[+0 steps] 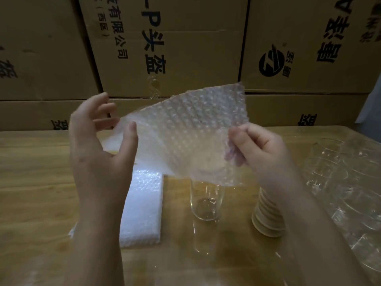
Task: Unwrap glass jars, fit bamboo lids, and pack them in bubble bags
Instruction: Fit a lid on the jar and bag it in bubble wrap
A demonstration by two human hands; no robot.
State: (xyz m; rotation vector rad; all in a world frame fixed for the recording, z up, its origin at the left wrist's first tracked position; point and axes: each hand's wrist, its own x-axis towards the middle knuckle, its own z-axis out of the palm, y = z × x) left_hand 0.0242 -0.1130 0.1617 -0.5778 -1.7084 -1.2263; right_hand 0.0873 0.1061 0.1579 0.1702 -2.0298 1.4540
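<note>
Head view: at frame centre a bubble bag hangs above a glass jar and stacked bamboo lids, the left hand loosely pinching its left edge between thumb and spread fingers, the right hand pinching its right edge with curled fingers.

I count two hands in my feed, the left hand and the right hand, with one single bubble bag between them. On the one table there is one white stack of bubble bags at the near left, though I cannot count its sheets. There is also one bare glass jar and one stack of bamboo lids, roughly eight. One wrapped pack of jars lies right, number unclear. At the far side I see at least five cardboard boxes.
</note>
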